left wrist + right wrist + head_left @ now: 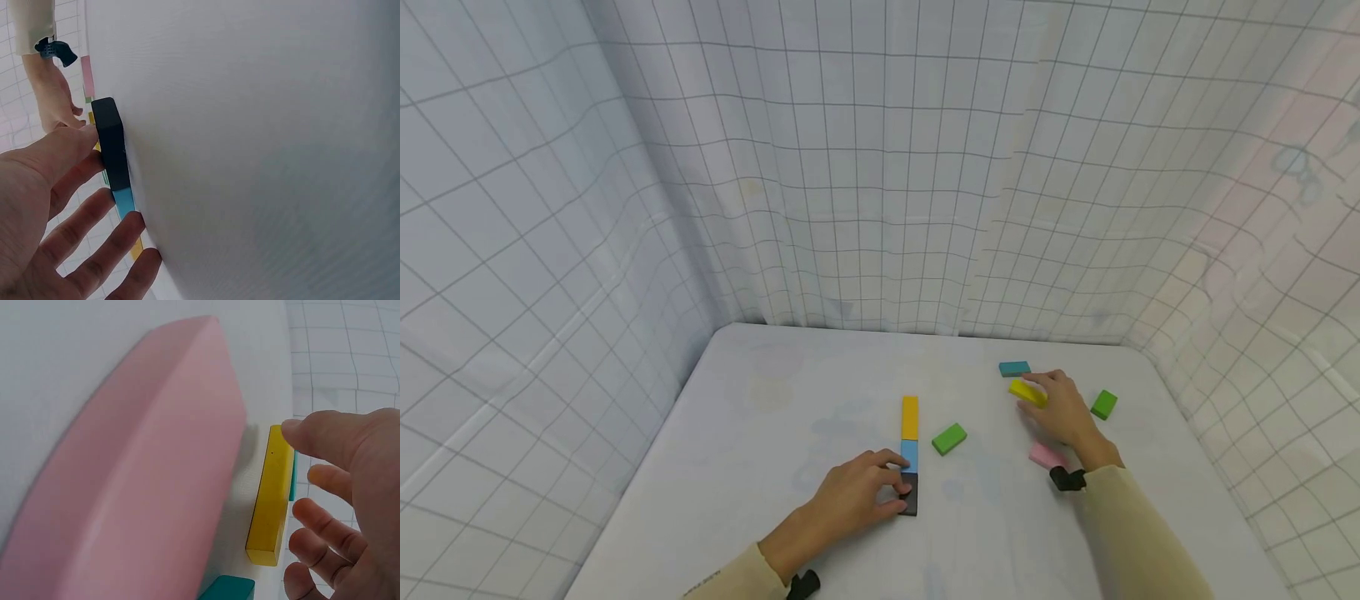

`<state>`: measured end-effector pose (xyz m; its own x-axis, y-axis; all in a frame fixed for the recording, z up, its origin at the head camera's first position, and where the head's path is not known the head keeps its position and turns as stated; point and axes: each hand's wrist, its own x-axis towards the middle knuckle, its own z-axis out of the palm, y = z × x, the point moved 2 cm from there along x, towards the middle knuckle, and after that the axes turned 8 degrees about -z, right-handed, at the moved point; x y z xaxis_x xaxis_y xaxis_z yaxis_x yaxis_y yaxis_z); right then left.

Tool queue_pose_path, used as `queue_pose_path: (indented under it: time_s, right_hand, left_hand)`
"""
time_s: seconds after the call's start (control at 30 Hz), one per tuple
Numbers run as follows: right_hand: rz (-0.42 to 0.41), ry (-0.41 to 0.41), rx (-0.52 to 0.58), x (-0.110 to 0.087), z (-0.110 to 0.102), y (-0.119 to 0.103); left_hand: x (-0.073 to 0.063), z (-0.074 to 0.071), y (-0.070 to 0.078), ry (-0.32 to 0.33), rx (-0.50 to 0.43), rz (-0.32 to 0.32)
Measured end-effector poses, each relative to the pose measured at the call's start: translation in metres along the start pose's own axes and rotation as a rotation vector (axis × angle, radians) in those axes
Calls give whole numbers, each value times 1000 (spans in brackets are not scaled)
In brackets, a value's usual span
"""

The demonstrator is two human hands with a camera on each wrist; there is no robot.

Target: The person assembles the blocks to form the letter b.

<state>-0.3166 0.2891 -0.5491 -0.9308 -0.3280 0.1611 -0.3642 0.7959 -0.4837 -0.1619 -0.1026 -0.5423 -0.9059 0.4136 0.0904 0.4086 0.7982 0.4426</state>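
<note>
A rectangular black block (114,147), set end to end with a blue block (911,454) and an orange block (910,417), is touched by the left grip (861,492), its digits apart. A slim yellow block (273,500) near the teal block (1015,368) is met by the right grip's (1063,411) thumb, the fingers spread. The white surface (775,417) is enclosed by grid-patterned cloth (880,167).

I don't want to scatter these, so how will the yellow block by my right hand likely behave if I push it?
The yellow block is probably stiff, given its crisp, straight edges. It would likely slide rather than roll, since its faces are flat. Its surface looks smooth, so it may slip a little under your fingers.
</note>
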Motion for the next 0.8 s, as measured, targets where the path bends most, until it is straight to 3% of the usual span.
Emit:
queue_pose_path:
  time_s: [0.23, 0.8]
  right_hand:
    - [46, -45, 8, 0, 1, 7]
    - [14, 6, -5, 1, 7, 9]
  left_hand:
    - [0, 0, 0, 7, 3, 3]
    - [0, 1, 1, -1, -12, -4]
